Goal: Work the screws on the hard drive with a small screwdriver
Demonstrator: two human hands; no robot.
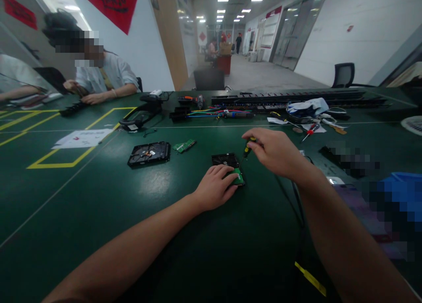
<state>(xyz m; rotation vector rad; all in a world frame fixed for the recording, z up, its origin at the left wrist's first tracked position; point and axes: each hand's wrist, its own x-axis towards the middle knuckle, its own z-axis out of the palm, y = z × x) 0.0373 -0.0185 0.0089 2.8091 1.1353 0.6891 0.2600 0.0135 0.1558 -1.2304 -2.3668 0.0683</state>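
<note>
A black hard drive with a green circuit board [238, 177] on its lower part lies on the dark green table. My left hand [216, 186] rests over that hard drive [224, 158], fingers across it and thumb along its near side, covering much of it. Just to the right, my right hand [272, 152] is closed around a small black-and-yellow screwdriver [249, 147]. The screwdriver points down, its tip near the drive's right edge; whether it touches anything I cannot tell. Another hard drive [150, 154] and a loose green circuit board [184, 145] lie to the left.
A cordless drill [199, 102], bundled wires [206, 114] and long black rails [290, 100] line the table's far side. A red screwdriver [310, 131] lies at the right, with a blue bin [404, 193] closer. Across the table at left sits a person [108, 74].
</note>
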